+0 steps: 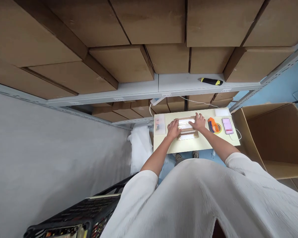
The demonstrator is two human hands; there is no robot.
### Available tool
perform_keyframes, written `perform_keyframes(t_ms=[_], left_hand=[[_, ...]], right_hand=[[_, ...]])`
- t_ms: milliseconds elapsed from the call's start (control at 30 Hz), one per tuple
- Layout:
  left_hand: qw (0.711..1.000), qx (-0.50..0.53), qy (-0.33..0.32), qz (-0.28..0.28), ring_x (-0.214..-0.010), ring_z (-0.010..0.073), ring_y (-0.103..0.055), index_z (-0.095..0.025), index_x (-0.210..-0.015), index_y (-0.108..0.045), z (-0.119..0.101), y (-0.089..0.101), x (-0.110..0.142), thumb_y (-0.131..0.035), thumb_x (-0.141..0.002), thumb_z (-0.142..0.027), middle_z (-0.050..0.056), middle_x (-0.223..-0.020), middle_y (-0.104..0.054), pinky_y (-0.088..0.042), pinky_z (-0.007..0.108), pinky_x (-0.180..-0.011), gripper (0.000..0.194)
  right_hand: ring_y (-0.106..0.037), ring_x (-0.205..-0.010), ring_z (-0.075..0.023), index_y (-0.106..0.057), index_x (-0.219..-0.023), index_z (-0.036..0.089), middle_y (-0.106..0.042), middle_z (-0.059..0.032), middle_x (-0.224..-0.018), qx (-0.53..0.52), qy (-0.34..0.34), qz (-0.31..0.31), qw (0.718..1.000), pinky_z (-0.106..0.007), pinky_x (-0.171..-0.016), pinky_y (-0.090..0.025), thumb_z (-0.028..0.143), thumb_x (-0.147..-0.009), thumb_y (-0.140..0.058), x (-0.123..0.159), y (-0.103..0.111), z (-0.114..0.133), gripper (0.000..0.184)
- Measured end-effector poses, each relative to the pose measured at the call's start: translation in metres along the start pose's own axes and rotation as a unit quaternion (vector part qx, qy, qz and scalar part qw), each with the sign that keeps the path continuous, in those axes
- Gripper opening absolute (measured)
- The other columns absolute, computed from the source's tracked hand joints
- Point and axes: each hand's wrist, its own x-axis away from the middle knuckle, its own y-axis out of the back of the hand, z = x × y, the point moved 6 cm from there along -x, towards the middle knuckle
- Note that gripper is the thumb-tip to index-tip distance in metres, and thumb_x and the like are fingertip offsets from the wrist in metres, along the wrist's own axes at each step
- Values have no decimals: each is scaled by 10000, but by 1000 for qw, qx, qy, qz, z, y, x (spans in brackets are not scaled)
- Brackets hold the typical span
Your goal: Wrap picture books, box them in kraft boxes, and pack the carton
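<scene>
A small open cardboard box (pixel 187 130) lies on a pale yellow table (pixel 161 142), with shiny white, plastic-looking material (pixel 185 124) inside it. My left hand (pixel 173 130) grips the box's left side, its thumb along the near edge. On the opposite side my right hand (pixel 199 122) holds the far right corner, thumb over the white material and fingers curled on the rim. Close to my right hand are an orange and blue tape dispenser (pixel 213 125) and a yellow tape roll (pixel 218 128).
A phone (pixel 227 126) with a cable and a white block (pixel 222 112) lie at the table's right; a clear packet (pixel 160 124) lies left. Shelves of cartons (pixel 169 59) hang above, with a utility knife (pixel 211 81). A large open carton (pixel 278 135) stands right, a black crate (pixel 72 215) lower left.
</scene>
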Motion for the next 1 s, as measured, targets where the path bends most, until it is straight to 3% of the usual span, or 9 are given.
perform_keyframes(t_ms=[200,333,400,467,567,800,900,1000], left_hand=[[1000,21,-1,-6,-1729,395,-273,-280,-1748,-385,3,0,-1,-730,-965,-339,145,-1870,-308,-221,586,-1383,858],[997,60,37,-9,-1728,426,-279,-272,-1760,-365,12,-4,-6,-828,-915,-366,187,-1894,-206,-275,580,-1366,968],[994,89,61,-2,-1718,427,-309,-249,-1787,-304,16,-7,-8,-863,-887,-364,211,-1880,-236,-314,561,-1359,1065],[990,120,70,-5,-1702,404,-351,-230,-1809,-239,16,-7,-10,-851,-895,-343,210,-1851,-318,-345,530,-1358,1106],[985,156,57,-51,-1681,366,-391,-234,-1817,-223,8,6,-13,-773,-968,-344,179,-1813,-399,-366,494,-1361,1018],[965,173,26,-197,-1602,333,-476,-274,-1819,-194,-19,50,-14,-631,-1078,-407,161,-1733,-469,-411,476,-1325,870],[962,167,42,-212,-1575,322,-499,-262,-1803,-233,-16,45,-6,-564,-1106,-413,170,-1710,-477,-429,467,-1309,787],[965,171,71,-184,-1550,320,-533,-248,-1783,-291,-4,22,7,-544,-1087,-359,179,-1710,-472,-471,464,-1275,749]], right_hand=[[-507,-1492,-444,-413,-1718,246,-524,-221,-1661,-9,-56,10,998,-588,-1237,-386,718,-1014,-617,-5,18,-34,872],[-649,-1361,-368,-555,-1618,240,-692,-178,-1506,-57,-41,45,997,-468,-1148,-493,691,-1065,-577,-3,20,-36,713],[-704,-1291,-322,-608,-1561,232,-746,-152,-1445,-88,-33,70,993,-399,-1091,-528,615,-1100,-564,-2,18,-32,601],[-725,-1266,-307,-629,-1531,217,-761,-149,-1436,-107,-33,74,991,-374,-1069,-539,529,-1116,-559,-1,19,-28,524],[-722,-1277,-320,-631,-1517,206,-762,-155,-1443,-123,-34,48,991,-385,-1080,-543,471,-1107,-562,1,31,-24,493],[-721,-1210,-298,-541,-1548,239,-733,-136,-1453,-212,-18,-64,975,-382,-1034,-565,616,-1123,-438,17,74,-6,578],[-716,-1209,-292,-500,-1573,227,-723,-144,-1440,-226,-10,-78,971,-374,-1025,-560,612,-1128,-396,31,74,-5,598],[-705,-1230,-304,-497,-1573,200,-736,-159,-1385,-209,-20,-49,976,-380,-1045,-552,591,-1133,-366,45,56,-15,604]])
